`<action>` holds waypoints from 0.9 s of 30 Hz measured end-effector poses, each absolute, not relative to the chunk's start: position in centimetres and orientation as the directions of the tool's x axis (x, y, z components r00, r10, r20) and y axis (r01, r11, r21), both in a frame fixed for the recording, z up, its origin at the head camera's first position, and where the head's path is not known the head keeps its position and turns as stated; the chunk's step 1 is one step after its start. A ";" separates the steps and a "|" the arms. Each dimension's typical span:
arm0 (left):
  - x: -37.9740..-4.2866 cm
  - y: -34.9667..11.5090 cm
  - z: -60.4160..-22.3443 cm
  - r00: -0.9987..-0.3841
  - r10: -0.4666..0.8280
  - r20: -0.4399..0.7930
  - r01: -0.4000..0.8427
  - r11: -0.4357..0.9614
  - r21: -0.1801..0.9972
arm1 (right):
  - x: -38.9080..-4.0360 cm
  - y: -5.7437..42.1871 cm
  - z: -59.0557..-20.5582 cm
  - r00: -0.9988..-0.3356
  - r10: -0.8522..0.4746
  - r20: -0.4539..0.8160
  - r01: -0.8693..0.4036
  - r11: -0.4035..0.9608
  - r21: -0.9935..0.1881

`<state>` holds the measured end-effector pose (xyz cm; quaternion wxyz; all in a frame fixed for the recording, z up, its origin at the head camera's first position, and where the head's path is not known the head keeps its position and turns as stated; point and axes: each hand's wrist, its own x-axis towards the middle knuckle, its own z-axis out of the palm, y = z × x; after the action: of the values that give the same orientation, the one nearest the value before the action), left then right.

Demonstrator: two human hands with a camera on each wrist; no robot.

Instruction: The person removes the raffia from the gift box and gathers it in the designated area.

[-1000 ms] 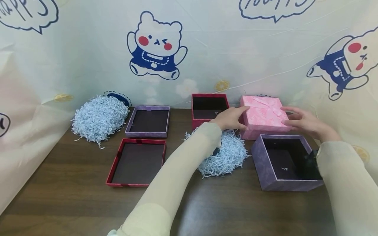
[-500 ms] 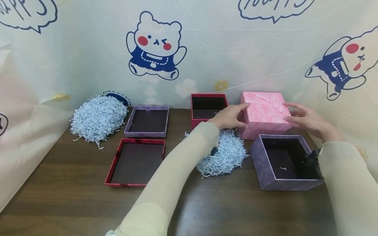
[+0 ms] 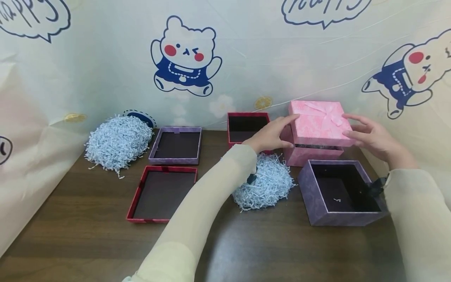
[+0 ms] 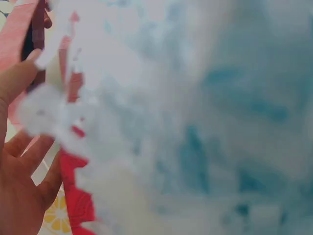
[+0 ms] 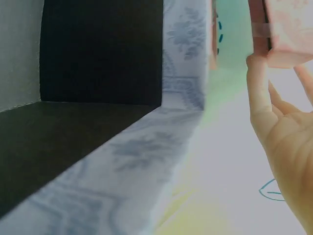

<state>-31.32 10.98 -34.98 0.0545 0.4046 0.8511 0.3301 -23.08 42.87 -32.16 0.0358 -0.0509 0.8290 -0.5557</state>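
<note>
A pink gift box lid (image 3: 318, 122) with a bow sits raised and slightly tilted over its pink box base (image 3: 313, 156); a dark gap shows between them at the front. At the lid's left side, my left hand (image 3: 269, 135) holds it with spread fingers. My right hand (image 3: 378, 141) grips the lid's right edge. In the right wrist view, the right hand's fingertips (image 5: 257, 63) meet the lid's lower edge (image 5: 288, 58). Blue shredded paper blurs most of the left wrist view. The base's inside is hidden.
An uncovered purple box (image 3: 318, 199) stands in front of the pink one. To its left lie a blue shredded paper pile (image 3: 264, 186) and a red box (image 3: 248, 127). Further left are a red lid (image 3: 141, 196), a purple lid (image 3: 174, 160) and another shredded paper pile (image 3: 118, 143).
Both hands have raised the pink lid up off its base, and a gap has opened between lid and base. The other boxes, lids and paper piles have stayed put.
</note>
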 end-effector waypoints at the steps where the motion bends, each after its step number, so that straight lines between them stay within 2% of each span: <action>1: -31.4 10.9 -34.9 -0.662 0.723 0.197 0.661 0.440 0.607 | -23.1 42.8 -32.0 -0.991 -0.134 0.010 -0.054 0.328 -0.943; 7: -31.2 10.0 -34.2 -0.659 0.682 0.317 0.698 0.397 0.596 | -22.9 41.9 -31.4 -0.979 -0.190 0.077 -0.092 0.072 -0.993; 14: -30.9 8.4 -33.3 -0.649 0.638 0.415 0.731 0.372 0.573 | -22.6 40.6 -30.5 -0.949 -0.271 0.160 -0.144 -0.076 -0.987; 20: -30.7 6.9 -33.1 -0.665 0.595 0.451 0.729 0.387 0.564 | -22.4 39.5 -30.2 -0.904 -0.372 0.209 -0.205 -0.051 -0.977; 27: -30.4 5.1 -32.9 -0.633 0.568 0.525 0.767 0.375 0.520 | -21.7 38.1 -30.0 -0.894 -0.390 0.220 -0.246 0.016 -0.969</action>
<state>-30.42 5.06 -32.88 -0.1301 0.4079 0.8188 0.3826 -21.75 38.08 -29.98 0.0544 -0.2236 0.7107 -0.6647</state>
